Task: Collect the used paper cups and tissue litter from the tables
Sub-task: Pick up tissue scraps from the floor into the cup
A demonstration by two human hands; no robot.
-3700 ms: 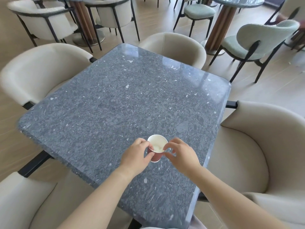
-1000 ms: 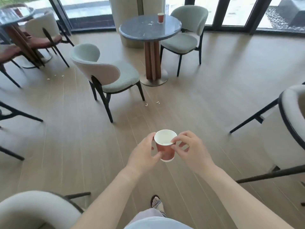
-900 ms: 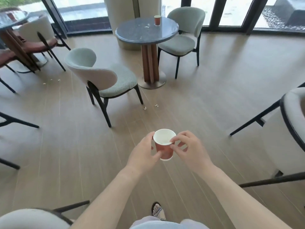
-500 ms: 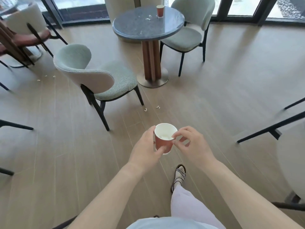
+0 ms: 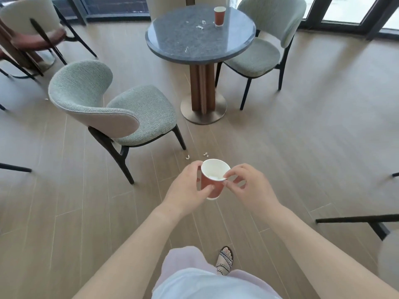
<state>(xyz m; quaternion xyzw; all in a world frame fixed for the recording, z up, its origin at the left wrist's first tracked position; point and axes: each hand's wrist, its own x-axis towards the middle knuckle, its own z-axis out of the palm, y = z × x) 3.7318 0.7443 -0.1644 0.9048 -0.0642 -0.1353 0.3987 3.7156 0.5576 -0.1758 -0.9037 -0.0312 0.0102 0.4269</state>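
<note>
A: What is nearest to the camera?

B: A foot in a strapped sandal [image 5: 224, 261] on the wooden floor [image 5: 302, 147]. Above it, both bare forearms reach forward.

A: And the hands?

B: They meet around a red paper cup [image 5: 213, 170], held in the air over the floor. The left hand [image 5: 185, 190] has its grip closed around the cup's wall, with the thumb in front. The right hand [image 5: 252, 188] pinches the white rim between thumb and forefinger, and its other fingers are loosely curled.

A: How does the cup point?

B: Its long axis is close to upright, mouth up and base down, and the mouth leans a little toward the person. Something white lies at the bottom inside. It may be tissue, but I cannot tell for sure.

A: Further away?

B: Two small white scraps [image 5: 187, 157] lie on the floor just beyond the cup, near the leg of a green chair [image 5: 140, 108]. Behind them stands a round table [image 5: 172, 46] on one pedestal. On its far side a second cup [image 5: 219, 16] stands upright, mouth up, with little tissue bits [image 5: 199, 27] beside it. One more bit lies nearer the front edge.
</note>
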